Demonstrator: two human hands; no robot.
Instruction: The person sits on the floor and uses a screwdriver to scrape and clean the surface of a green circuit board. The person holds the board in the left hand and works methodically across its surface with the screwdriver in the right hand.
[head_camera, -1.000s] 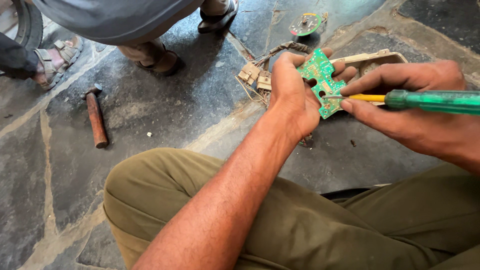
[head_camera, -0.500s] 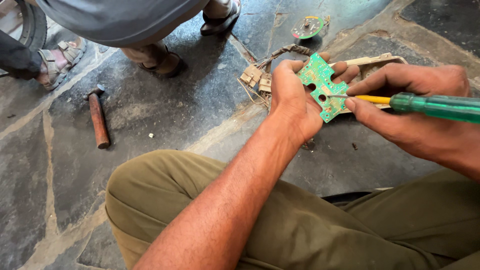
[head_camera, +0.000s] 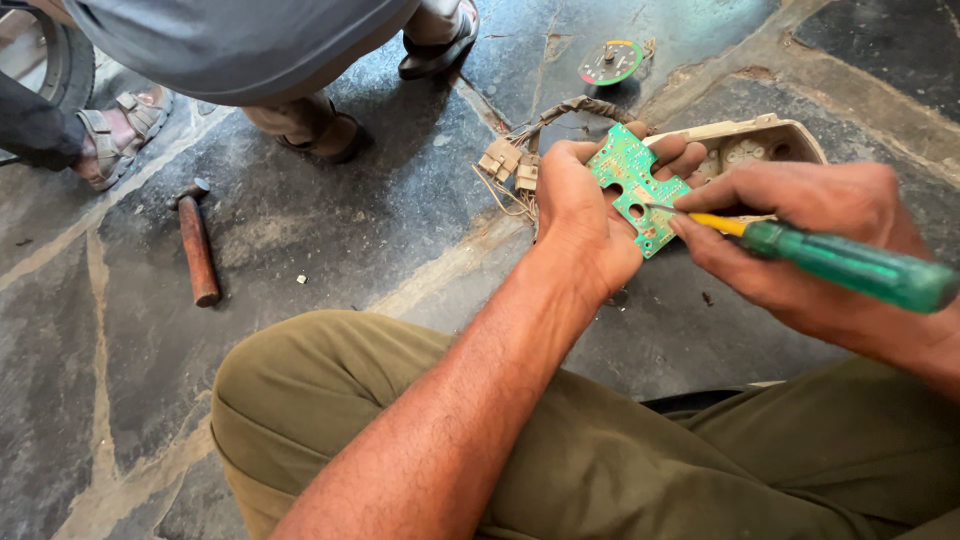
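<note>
Setting: informal ground-level repair spot, likely a roadside vehicle workshop. Evidence: oil-darkened stone-slab floor (head_camera: 300, 230); rusty hammer (head_camera: 197, 250) lying on it; tyre (head_camera: 62, 60) at the edge; loose wiring harness with connectors (head_camera: 520, 150); beige instrument housing (head_camera: 760, 145); round gauge dial (head_camera: 610, 62).

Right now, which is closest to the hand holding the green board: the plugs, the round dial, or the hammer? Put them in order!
Measured from the left hand:
1. Plugs, just left of it, on the wires.
2. Round dial, on the floor farther up, slightly right.
3. Hammer, far off to the left on the stone floor.
</note>
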